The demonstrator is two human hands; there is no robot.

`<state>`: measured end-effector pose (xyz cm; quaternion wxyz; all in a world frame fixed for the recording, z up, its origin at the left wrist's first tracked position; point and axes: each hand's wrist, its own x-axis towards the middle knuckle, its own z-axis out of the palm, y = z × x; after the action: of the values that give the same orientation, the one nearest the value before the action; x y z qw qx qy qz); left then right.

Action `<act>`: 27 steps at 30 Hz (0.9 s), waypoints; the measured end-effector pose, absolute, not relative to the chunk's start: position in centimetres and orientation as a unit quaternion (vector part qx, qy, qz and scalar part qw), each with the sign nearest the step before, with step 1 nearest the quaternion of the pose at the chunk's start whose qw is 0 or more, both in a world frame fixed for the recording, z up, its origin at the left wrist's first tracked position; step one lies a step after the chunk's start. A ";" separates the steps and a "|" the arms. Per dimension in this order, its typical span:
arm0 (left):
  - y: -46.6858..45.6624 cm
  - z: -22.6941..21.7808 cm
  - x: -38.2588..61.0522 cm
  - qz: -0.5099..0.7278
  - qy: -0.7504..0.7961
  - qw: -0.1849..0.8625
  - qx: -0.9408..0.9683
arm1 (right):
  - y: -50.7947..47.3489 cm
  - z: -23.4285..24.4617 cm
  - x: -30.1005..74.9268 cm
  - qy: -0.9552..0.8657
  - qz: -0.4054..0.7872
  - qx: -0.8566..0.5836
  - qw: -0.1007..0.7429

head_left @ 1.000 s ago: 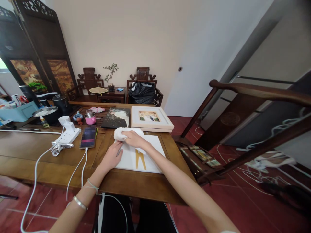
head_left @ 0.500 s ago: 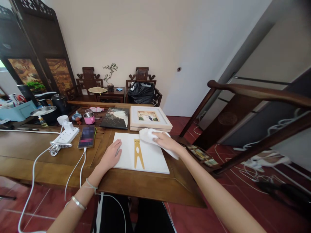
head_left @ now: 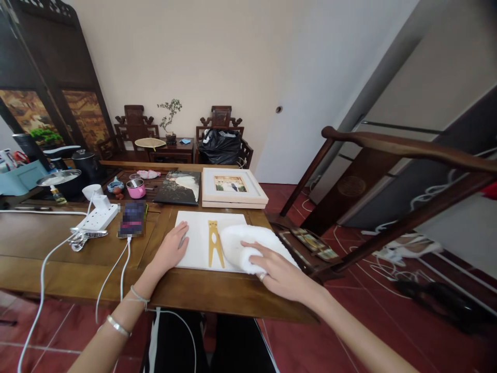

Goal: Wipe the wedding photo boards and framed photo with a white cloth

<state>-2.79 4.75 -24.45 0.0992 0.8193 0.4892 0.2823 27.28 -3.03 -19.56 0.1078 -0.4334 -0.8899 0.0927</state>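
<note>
A flat white board (head_left: 194, 223) lies on the wooden table, with a yellow cat-shaped figure (head_left: 213, 243) on its face. My left hand (head_left: 173, 246) rests on the board's left edge, fingers stretched out and holding nothing. A fluffy white cloth (head_left: 267, 239) is bunched in my right hand (head_left: 274, 269), which presses it over the board's lower right part. The cloth covers the board's right side and hangs past its edge. Whether the figure is printed or a loose piece I cannot tell.
Behind the board lie a white picture frame (head_left: 252, 189) and a dark photo panel (head_left: 180, 189). A phone (head_left: 132, 220) on a cable and a power strip (head_left: 97, 220) are to the left. A wooden chair (head_left: 373, 171) stands close on the right.
My right hand has drawn the cloth from the board's upper right corner down toward its near edge. My left hand stays on the left edge. The view has shifted slightly right.
</note>
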 end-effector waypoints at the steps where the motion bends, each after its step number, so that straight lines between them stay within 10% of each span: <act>1: 4.7 -24.4 -2.8 0.282 0.489 0.100 0.820 | -2.0 -19.7 27.3 -0.889 0.089 -0.434 0.118; 12: 4.7 -24.3 -2.7 0.285 0.487 0.109 0.819 | 8.2 -19.9 27.0 -0.881 0.069 -0.447 0.140; 27: 4.7 -24.5 -2.7 0.288 0.487 0.102 0.818 | -6.1 -19.0 27.6 -0.885 0.137 -0.437 0.083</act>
<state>-2.71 4.66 -24.50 0.1021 0.8185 0.4868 0.2876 27.62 -6.14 -18.97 0.0828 -0.4373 -0.8850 0.1370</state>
